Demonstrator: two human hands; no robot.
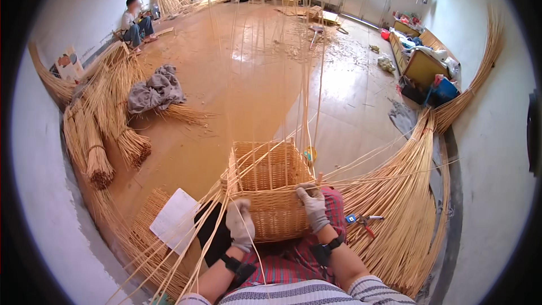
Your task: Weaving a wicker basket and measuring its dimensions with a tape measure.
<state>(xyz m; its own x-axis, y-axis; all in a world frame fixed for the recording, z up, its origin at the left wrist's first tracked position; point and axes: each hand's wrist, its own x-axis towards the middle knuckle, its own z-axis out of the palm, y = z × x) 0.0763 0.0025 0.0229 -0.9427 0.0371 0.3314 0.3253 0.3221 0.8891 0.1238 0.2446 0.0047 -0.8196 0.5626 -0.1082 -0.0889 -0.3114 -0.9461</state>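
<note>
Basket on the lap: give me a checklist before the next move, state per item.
1. Right hand on the basket: ok, at the rim's near right corner.
2. Left hand grip: cannot tell; it is at the near left corner, fingers mostly hidden.
3. Both hands gloved: ok.
4. Loose strands tucked in: not ok, long ends spread out to both sides.
5. Red-handled tool close by: ok, it lies on the right-hand bundle, probably within reach.
6. Basket's underside: cannot tell, hidden.

Reed bundles [389,209] and scraps [287,52] litter the shiny floor [226,96].
</note>
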